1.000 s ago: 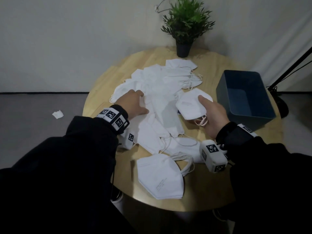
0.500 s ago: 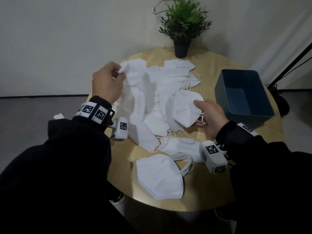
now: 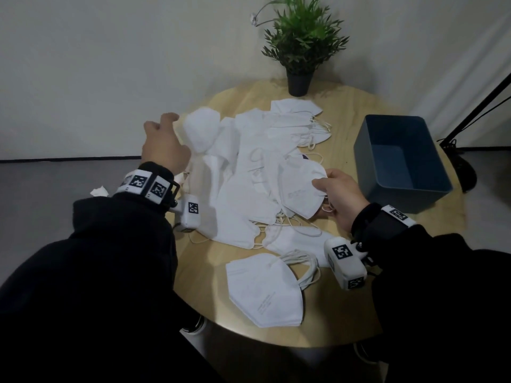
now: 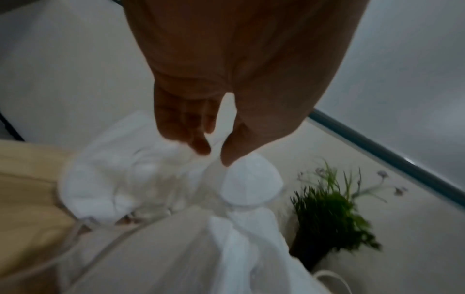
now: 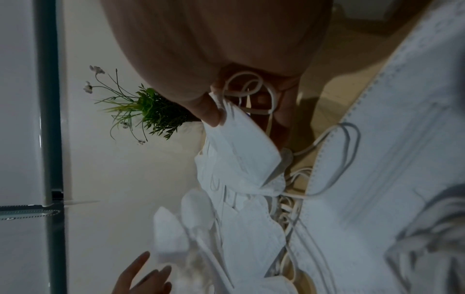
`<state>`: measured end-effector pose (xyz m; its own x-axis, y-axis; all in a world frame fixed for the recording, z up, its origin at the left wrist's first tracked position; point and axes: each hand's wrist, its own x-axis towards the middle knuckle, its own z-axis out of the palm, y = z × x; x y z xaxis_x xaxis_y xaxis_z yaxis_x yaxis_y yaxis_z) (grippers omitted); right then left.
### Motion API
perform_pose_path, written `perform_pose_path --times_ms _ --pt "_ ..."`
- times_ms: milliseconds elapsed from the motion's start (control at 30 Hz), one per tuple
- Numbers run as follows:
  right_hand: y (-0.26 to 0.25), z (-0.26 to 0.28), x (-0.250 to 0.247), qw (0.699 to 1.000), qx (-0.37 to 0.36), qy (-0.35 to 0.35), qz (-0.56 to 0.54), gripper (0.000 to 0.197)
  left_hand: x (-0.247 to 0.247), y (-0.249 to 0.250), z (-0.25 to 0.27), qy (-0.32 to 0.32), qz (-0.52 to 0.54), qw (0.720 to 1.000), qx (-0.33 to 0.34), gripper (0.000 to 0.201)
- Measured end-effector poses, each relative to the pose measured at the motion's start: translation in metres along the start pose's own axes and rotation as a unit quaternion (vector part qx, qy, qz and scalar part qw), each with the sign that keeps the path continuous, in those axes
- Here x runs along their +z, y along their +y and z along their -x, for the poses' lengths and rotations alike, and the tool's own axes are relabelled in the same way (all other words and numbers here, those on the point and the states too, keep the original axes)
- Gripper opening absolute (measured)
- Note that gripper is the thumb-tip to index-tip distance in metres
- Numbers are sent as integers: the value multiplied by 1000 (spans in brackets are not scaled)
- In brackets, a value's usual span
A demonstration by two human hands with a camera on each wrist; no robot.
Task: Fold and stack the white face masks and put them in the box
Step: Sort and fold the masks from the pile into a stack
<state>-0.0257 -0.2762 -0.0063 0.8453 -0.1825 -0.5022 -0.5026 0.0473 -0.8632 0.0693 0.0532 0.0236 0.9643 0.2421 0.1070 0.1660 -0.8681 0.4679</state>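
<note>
Several white face masks lie in a loose pile [image 3: 257, 150] on the round wooden table [image 3: 345, 313]. My left hand [image 3: 163, 145] is raised over the pile's left side. Its thumb and fingertips pinch a rounded white mask [image 3: 201, 131], seen blurred in the left wrist view [image 4: 251, 179]. Other masks trail down from it. My right hand [image 3: 337, 194] holds a folded mask [image 3: 301, 189] by its edge, thumb on top and ear loops in the palm [image 5: 241, 143]. A flat folded mask stack [image 3: 262, 291] sits near the front edge. The blue-grey box [image 3: 392, 117] stands empty at the right.
A potted green plant [image 3: 300, 51] stands at the table's far edge, behind the pile. A crumpled white scrap [image 3: 99, 191] lies on the floor to the left. A black stand [image 3: 470, 106] leans at the far right beside the box.
My left hand rose from the pile, lifting a mask with others dragging up after it, and now hangs slightly further left. My right hand tipped its folded mask and stayed put.
</note>
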Motion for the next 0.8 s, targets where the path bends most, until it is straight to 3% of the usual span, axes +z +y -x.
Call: perform_pose_path --times_ms 100,200,300,433,500,633,800 --pt "1 0 1 1000 -5 8 4 12 21 23 14 -8 -17 993 116 53" --pt "2 -1 1 1000 -5 11 4 11 55 47 26 -150 -27 957 246 33" --pt "4 -2 0 1000 -6 12 7 9 85 58 32 -238 -77 928 276 48" --pt "6 -4 -2 1000 -4 14 -2 9 100 57 13 -218 -178 938 202 96" --pt "8 -7 -4 1000 -5 14 -5 9 101 57 2 -215 -202 936 193 101" --pt "8 -11 -3 1000 -8 14 -2 9 102 63 -4 -142 -245 918 279 58" --pt "3 -8 1 1000 -2 19 -18 13 75 84 -3 -54 -85 957 273 20"
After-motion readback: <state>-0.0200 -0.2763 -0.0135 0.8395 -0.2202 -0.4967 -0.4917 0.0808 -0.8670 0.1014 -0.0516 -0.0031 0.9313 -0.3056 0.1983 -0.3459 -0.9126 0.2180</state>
